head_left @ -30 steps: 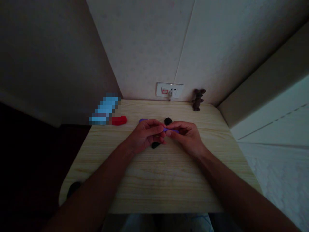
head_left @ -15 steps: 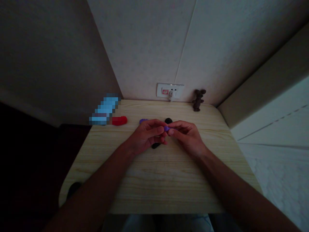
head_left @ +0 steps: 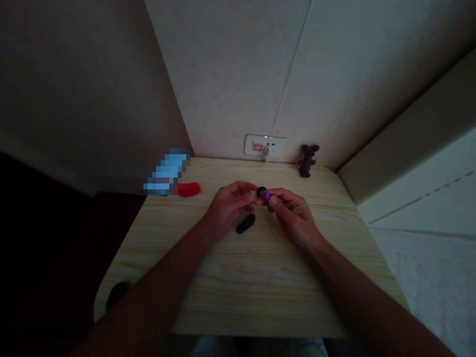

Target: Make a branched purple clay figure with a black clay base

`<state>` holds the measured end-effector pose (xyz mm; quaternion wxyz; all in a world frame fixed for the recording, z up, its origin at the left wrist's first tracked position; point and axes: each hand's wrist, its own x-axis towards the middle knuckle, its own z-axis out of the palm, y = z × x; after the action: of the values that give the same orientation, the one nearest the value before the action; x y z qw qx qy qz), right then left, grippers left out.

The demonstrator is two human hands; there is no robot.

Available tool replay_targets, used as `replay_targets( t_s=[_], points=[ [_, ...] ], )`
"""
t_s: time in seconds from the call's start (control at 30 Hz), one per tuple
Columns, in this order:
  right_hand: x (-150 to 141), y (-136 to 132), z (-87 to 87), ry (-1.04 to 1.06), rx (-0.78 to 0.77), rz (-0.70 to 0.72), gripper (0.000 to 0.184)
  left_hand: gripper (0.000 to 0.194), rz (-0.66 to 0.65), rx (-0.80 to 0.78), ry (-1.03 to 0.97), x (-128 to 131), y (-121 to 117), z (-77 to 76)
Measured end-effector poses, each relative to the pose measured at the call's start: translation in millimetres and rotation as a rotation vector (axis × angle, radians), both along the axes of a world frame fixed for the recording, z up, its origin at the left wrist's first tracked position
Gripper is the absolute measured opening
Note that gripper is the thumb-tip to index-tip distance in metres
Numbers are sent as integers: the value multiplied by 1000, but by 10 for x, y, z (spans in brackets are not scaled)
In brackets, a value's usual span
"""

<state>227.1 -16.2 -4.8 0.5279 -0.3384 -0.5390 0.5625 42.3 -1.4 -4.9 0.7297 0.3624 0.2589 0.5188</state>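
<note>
Over the middle of a light wooden table (head_left: 253,277), my right hand (head_left: 292,214) pinches a small purple piece (head_left: 266,197) between thumb and forefinger. My left hand (head_left: 228,208) is curled just to its left, its fingertips meeting the same purple piece. A small black lump (head_left: 261,190) sits right behind the fingertips. A longer black piece (head_left: 246,224) lies on the table below my left hand.
A red piece (head_left: 189,189) lies at the table's back left beside a blurred blue object (head_left: 167,172). A dark brown figure (head_left: 307,160) stands at the back wall near a wall socket (head_left: 265,146). A dark object (head_left: 117,293) sits at the front left corner.
The purple piece has turned from lying stretched between both hands to a short upright bit in my right fingers. The hands have drawn slightly apart and the black piece on the table shows more.
</note>
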Motion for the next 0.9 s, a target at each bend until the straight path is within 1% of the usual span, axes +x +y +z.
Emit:
replay_targets(
  t_s=[0.07,0.13,0.23,0.3,0.4,0.5,0.63,0.77,0.9],
  points=[
    [-1,-14,7,-14,45,-35,21,35,21,-9,44,32,3,-30],
    [-4,-30,24,-31,104,-67,17,38,11,4,64,54,5,-65],
    [-10,-52,52,-98,192,-93,13,43,-11,86,106,62,0,-87],
    [-11,-61,58,-148,215,-85,12,42,-41,147,149,53,-10,-70],
    [-1,-68,37,-161,196,-48,13,34,-89,199,207,29,-29,-26],
    [21,-67,2,-103,179,-11,17,32,-94,207,242,9,-39,-8],
    [26,-60,-9,-50,140,11,15,31,-105,204,261,-1,-37,-48],
    [-5,-56,16,1,86,27,11,37,-118,169,249,-4,-32,-98],
    [-16,-45,47,51,84,31,16,36,-101,142,274,-19,-31,-97]
  ],
)
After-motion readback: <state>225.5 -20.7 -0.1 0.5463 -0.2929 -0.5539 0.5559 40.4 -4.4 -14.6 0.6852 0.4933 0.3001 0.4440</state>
